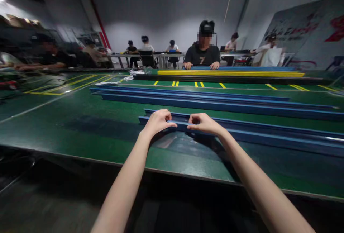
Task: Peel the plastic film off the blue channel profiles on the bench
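A long blue channel (258, 136) lies across the green table in front of me, its trough facing up. Near its left end, my left hand (160, 120) grips the near wall, thumb on the outside and fingers curled over the top. A short way to the right, my right hand (204, 122) pinches the same wall, thumb outside and fingers bent inward. Both hands are closed on the channel, with a small gap of blue wall between them. Parts of the fingers inside the trough are hidden.
More blue channels (220, 105) lie parallel beyond mine. Farther back are a yellow bar (231, 72) and a black bar (228, 79). A person (202, 52) opposite has both hands at another blue bar. The green table (88, 145) ends at a near edge below my hands.
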Demonstrator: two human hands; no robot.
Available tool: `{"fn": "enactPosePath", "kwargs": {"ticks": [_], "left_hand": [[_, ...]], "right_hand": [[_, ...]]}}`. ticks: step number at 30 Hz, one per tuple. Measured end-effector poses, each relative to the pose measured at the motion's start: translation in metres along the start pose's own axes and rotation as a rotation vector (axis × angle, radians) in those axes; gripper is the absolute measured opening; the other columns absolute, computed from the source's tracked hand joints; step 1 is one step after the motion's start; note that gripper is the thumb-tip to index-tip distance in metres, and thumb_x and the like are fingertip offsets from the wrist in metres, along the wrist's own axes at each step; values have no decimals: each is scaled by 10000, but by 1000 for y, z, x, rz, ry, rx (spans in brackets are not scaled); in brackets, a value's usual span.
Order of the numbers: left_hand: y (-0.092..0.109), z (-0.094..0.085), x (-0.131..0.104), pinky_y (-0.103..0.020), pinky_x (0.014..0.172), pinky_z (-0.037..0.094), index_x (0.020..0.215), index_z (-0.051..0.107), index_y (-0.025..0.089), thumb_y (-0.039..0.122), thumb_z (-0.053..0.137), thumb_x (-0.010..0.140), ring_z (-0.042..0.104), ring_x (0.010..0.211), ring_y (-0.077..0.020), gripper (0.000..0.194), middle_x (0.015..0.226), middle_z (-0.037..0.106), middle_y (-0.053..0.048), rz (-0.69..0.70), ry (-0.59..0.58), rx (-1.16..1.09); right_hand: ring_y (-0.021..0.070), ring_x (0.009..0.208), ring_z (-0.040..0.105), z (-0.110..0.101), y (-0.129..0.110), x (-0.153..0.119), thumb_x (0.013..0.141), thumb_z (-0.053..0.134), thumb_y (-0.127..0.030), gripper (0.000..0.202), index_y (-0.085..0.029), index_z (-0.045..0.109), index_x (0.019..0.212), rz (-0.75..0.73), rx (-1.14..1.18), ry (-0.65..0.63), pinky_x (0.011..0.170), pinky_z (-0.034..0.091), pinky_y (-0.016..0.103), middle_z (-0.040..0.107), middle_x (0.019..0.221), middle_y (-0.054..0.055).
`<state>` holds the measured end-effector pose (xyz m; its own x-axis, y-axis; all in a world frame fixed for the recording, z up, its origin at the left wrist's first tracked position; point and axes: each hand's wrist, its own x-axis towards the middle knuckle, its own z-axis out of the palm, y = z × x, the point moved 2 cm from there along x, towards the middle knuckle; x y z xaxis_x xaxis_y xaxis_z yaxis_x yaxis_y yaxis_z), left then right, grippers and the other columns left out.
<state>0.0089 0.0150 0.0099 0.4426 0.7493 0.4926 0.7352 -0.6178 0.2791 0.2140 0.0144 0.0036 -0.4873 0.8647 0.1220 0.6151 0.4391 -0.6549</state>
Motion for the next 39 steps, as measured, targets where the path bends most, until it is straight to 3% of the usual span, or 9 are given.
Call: {"fn": "enactPosePath", "kwargs": {"ticks": [24, 33, 39], "left_hand": [[4, 1, 2, -208, 536, 295, 579, 529, 161, 494, 664, 613, 456, 577, -97, 361, 625, 527, 27, -27, -16, 13], [7, -4, 0, -236, 569, 306, 566, 474, 172, 632, 566, 627, 477, 639, -141, 473, 628, 525, -5, 14, 15, 262], [4, -3, 0, -229, 531, 284, 577, 467, 177, 669, 546, 610, 475, 599, -132, 500, 626, 526, 0, -38, 14, 265]], "right_hand": [[102, 579, 492, -5, -2, -4, 643, 602, -361, 213, -153, 558, 644, 23, 80, -26, 554, 360, 222, 566, 608, -8], [103, 581, 496, -6, -2, -3, 650, 597, -365, 208, -162, 554, 644, 8, 25, -22, 539, 351, 216, 564, 606, -14], [103, 580, 500, -5, -2, -4, 654, 593, -367, 208, -164, 551, 647, 15, 28, -22, 548, 352, 219, 570, 612, -13]]}}
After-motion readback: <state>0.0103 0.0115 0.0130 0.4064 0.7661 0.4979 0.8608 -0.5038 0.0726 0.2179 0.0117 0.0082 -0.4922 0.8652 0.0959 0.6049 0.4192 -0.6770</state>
